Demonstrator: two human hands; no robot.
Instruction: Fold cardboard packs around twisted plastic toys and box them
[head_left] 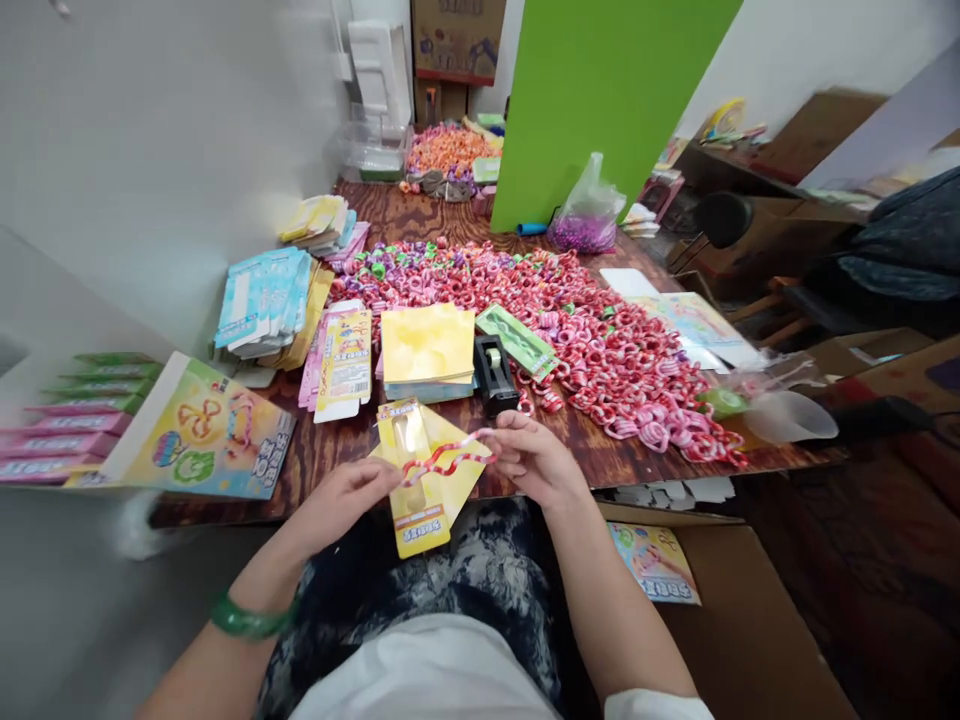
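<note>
A wavy red and white twisted band [448, 457] is stretched between my two hands at the table's front edge. My left hand [365, 484] pinches its left end, and my right hand [534, 455] grips the right end with curled fingers. Right below the band lies a flat yellow package with a clear window [417, 490], partly over a yellow card [466, 477]. Behind my hands stand a stack of yellow cards [427, 343] and a black tape dispenser [495, 375].
A wide heap of red, pink and purple twisted bands [570, 320] covers the table's middle. Blue packages [262, 295] are piled at left, near a printed display box [206, 430] with green and pink packs. A green panel [592, 100] rises behind; an open carton [739, 600] stands below right.
</note>
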